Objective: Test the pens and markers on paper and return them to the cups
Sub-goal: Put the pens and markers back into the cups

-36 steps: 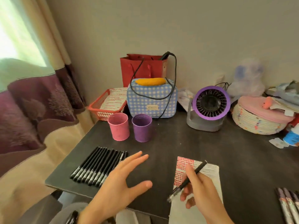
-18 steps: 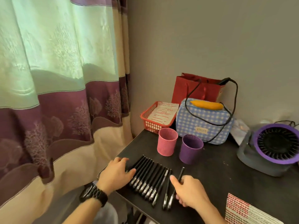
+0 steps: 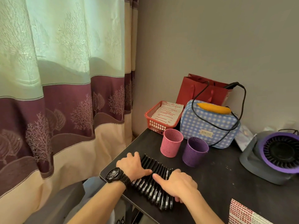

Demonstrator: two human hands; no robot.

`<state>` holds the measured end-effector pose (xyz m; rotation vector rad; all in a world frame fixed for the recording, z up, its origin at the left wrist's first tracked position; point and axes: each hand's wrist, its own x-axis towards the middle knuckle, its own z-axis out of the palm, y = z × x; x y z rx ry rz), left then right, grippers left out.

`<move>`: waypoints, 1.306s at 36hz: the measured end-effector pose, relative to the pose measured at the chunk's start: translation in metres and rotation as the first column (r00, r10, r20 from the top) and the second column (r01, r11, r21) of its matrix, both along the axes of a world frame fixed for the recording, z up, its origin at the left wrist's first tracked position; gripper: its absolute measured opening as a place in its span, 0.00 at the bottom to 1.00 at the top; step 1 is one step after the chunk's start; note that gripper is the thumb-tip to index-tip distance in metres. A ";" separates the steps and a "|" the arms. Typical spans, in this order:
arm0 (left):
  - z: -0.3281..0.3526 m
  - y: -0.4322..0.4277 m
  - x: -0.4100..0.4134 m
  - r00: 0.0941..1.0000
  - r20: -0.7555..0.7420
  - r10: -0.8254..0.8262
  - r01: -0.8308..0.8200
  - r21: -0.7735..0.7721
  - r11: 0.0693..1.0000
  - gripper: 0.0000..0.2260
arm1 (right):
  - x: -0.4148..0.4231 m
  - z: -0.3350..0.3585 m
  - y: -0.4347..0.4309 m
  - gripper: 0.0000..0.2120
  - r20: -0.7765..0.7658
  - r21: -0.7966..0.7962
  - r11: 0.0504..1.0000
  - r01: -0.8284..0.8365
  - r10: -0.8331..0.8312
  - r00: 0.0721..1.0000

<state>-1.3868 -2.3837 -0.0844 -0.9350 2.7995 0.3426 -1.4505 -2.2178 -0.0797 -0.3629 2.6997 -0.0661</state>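
Nearest the camera, two forearms reach onto the dark worktop [image 3: 218, 183], the left wrist wearing a black watch [image 3: 115, 174]. Both hands sit on a row of black pens [image 3: 150, 189] at the near left corner. The pens lie side by side and touching, with their long axes running near to far and the near ends slanting a little left.

The left hand [image 3: 134, 165] is released. It lies flat, palm down, on the left end of the row with its thumb pointing right. The right hand [image 3: 178, 183] rests palm down on the right end with one digit stretched left towards that thumb. Its other fingers bend over the outermost pens, and I cannot tell whether they grip one.

The hands bracket the row from both sides, so this looks like squaring up or gathering the pens.

Low on the right, at the frame's edge, lies the test paper [image 3: 242, 214], well apart from the pens and on the right hand's side. Just beyond the far tips of the pens stand the pink cup [image 3: 171, 143] and the purple cup [image 3: 195, 152], both upright. No pens show above either rim.

The cups lie ahead and slightly right, so a lifted pen would travel along its own axis, with the right hand in line with the purple cup.

Behind are a red basket [image 3: 155, 123], a checked blue bag [image 3: 208, 126] and a purple-rimmed fan [image 3: 278, 156].
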 end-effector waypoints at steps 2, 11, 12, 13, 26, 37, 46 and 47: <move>0.005 -0.002 -0.003 0.999 0.053 -0.007 0.006 0.020 1.000 0.40 | -0.001 0.001 -0.004 0.53 0.028 0.033 0.999 -0.011 0.010 1.000; 0.016 -0.004 -0.014 0.983 0.174 -0.051 0.030 0.123 0.992 0.41 | -0.008 0.007 -0.008 0.40 0.175 -0.075 0.997 0.020 -0.006 0.985; 0.017 -0.002 -0.016 0.981 0.181 -0.065 0.044 0.120 0.992 0.39 | -0.009 0.007 -0.008 0.37 0.191 -0.093 0.995 0.020 -0.002 0.982; 0.018 0.000 -0.018 0.979 0.188 -0.078 0.056 0.121 0.991 0.36 | -0.010 0.008 -0.008 0.35 0.206 -0.105 0.994 0.021 0.001 0.979; 0.031 0.037 -0.024 0.944 0.251 -0.215 0.188 0.128 0.974 0.17 | 0.002 0.010 -0.017 0.35 0.208 -0.090 0.996 0.025 -0.006 0.978; 0.019 0.043 -0.036 0.927 0.286 -0.244 0.237 0.059 0.970 0.20 | -0.003 0.003 -0.004 0.29 0.123 -0.222 0.973 0.057 -0.030 0.992; 0.019 0.036 -0.027 0.989 0.036 -0.142 0.110 0.455 0.884 0.13 | 0.006 -0.019 0.048 0.26 0.221 -0.693 0.640 0.332 -0.249 0.943; 0.019 0.038 -0.026 0.994 -0.037 -0.105 0.108 0.559 0.822 0.09 | 0.007 -0.022 0.054 0.23 0.263 -0.759 0.518 0.393 -0.308 0.914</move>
